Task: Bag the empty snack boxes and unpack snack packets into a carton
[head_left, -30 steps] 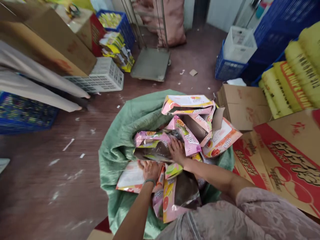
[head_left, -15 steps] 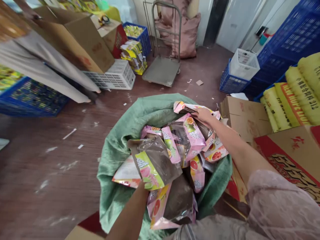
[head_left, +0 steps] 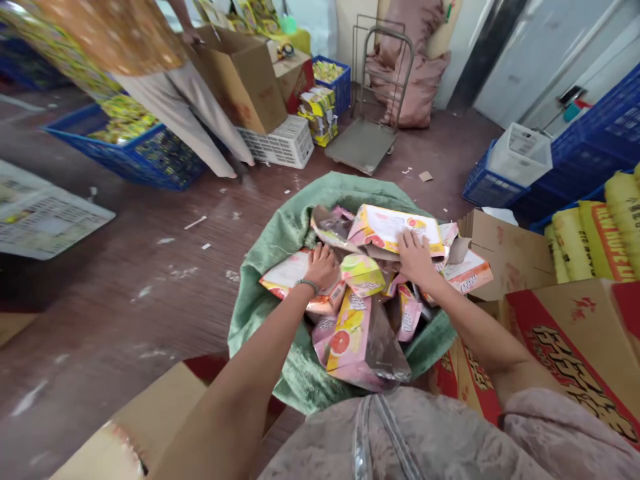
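Note:
A green woven sack (head_left: 277, 248) stands open on the floor in front of me, heaped with flattened pink and yellow snack cartons and bags (head_left: 353, 333). My left hand (head_left: 323, 265) lies palm down on the left side of the heap, its fingers stretched over a white and orange carton (head_left: 283, 273). My right hand (head_left: 415, 254) rests flat with spread fingers on a yellow and pink carton (head_left: 385, 226) at the top of the heap. Neither hand grips anything.
Another person in beige trousers (head_left: 195, 117) stands at the back left by an open cardboard box (head_left: 245, 80) and blue crates (head_left: 140, 150). A platform trolley (head_left: 364, 140) stands behind the sack. Red-printed cartons (head_left: 575, 347), yellow sacks (head_left: 595, 233) and a white basket (head_left: 520, 155) crowd the right.
My left hand has let down the brown and green bag it held up and now lies on the heap. My right hand has come back from the far carton's edge and lies flat on it.

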Action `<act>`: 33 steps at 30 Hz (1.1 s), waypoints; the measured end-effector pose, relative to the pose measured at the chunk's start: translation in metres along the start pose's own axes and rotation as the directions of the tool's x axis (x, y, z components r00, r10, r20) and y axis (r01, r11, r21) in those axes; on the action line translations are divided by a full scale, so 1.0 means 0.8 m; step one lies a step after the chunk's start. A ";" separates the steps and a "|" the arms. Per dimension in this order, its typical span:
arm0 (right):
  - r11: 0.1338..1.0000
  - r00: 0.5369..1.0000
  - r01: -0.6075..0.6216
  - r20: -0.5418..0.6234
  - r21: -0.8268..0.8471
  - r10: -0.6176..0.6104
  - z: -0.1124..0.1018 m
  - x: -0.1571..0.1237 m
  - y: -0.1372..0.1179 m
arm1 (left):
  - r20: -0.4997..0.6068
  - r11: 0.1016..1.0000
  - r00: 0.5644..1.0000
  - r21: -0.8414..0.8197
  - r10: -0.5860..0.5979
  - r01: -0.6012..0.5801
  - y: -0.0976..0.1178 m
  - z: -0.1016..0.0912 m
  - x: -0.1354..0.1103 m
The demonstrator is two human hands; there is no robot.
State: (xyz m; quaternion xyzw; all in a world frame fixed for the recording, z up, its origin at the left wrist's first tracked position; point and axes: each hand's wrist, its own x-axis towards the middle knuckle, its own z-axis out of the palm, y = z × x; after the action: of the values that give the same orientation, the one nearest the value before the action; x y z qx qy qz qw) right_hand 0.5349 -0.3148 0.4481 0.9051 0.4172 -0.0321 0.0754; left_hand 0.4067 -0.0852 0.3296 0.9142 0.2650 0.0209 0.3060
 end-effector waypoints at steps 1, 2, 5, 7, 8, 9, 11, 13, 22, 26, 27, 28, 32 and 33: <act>1.000 1.000 -0.016 -0.017 0.005 0.016 0.005 0.003 0.009 | 0.014 1.000 1.000 0.017 -0.003 0.003 0.004 -0.011 0.000; 1.000 1.000 -0.015 -0.024 0.011 0.016 0.005 0.008 0.019 | 0.032 0.999 0.999 0.042 -0.006 0.004 0.007 -0.022 -0.001; 0.999 0.999 0.031 0.022 0.024 -0.031 -0.014 0.019 0.048 | 0.035 0.991 0.999 0.135 0.016 -0.020 0.009 -0.057 -0.015; 0.998 0.995 0.065 0.071 0.028 -0.067 -0.033 0.024 0.062 | -0.039 0.987 0.998 0.153 0.053 -0.047 0.007 -0.075 -0.039; 0.997 0.993 0.077 0.090 0.024 -0.079 -0.042 0.025 0.067 | -0.093 0.989 0.994 0.142 0.060 -0.047 0.005 -0.081 -0.057; 0.996 0.991 0.084 0.101 0.017 -0.086 -0.050 0.026 0.072 | -0.154 0.992 0.987 0.118 0.050 -0.032 0.002 -0.085 -0.077; 0.995 0.991 0.095 0.097 -0.002 -0.094 -0.062 0.026 0.081 | -0.266 0.998 0.964 0.053 -0.012 0.027 -0.002 -0.087 -0.127; 0.994 0.992 0.104 0.078 -0.015 -0.103 -0.069 0.026 0.090 | -0.368 0.993 0.923 -0.016 -0.113 0.115 -0.002 -0.081 -0.182; 0.994 0.995 -0.001 -0.104 -0.110 -0.010 -0.085 0.017 0.094 | -0.080 0.920 0.947 0.273 0.312 -0.280 0.125 -0.009 -0.316; 0.992 0.934 -0.122 -0.339 -0.010 0.112 -0.135 -0.051 0.094 | 0.102 0.794 0.857 0.333 0.505 -0.508 0.172 0.014 -0.297; 0.987 0.919 -0.160 -0.362 0.020 0.156 -0.143 -0.073 0.093 | 0.101 0.782 0.851 0.351 0.515 -0.514 0.174 0.019 -0.289; 0.981 0.911 -0.186 -0.366 0.050 0.191 -0.147 -0.092 0.090 | 0.091 0.781 0.854 0.365 0.512 -0.507 0.173 0.024 -0.281; 0.976 0.979 -0.061 -0.178 0.210 0.099 -0.099 -0.119 0.070 | -0.023 0.856 0.936 0.412 0.352 -0.312 0.155 0.044 -0.243; 0.965 0.993 -0.019 -0.110 0.263 0.049 -0.074 -0.114 0.064 | -0.061 0.876 0.958 0.425 0.280 -0.229 0.149 0.048 -0.233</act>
State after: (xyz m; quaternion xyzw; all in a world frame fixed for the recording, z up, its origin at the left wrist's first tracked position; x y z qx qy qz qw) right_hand 0.5140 -0.4063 0.5230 0.9146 0.3972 -0.0330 -0.0682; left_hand 0.3105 -0.2794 0.3897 0.9820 0.1586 0.0596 0.0836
